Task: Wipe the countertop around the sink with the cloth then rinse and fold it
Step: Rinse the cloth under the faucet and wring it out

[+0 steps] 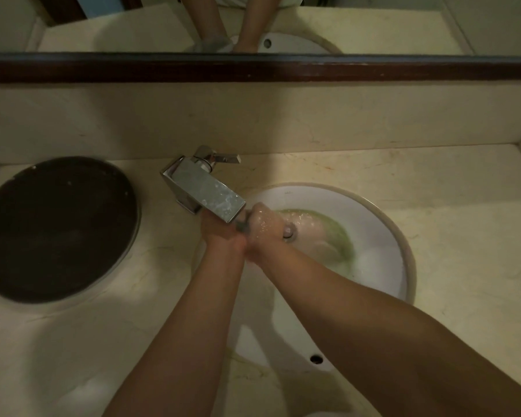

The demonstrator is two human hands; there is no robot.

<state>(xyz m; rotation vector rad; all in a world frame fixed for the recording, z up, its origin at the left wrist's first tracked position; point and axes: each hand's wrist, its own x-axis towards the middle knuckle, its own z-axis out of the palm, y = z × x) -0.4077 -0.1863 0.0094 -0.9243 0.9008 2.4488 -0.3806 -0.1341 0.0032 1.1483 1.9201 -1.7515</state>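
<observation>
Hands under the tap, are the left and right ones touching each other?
Touching. The head view shows the left hand and right hand pressed together at their heels, no gap, with a bit of grey cloth between them.

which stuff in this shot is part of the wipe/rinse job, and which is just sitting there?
In the job:
- cloth, gripped between left hand and right hand under the spout
- faucet
- sink, holding greenish water
- countertop

Lying about:
- dark round tray, left of the faucet
- mirror frame behind
</observation>
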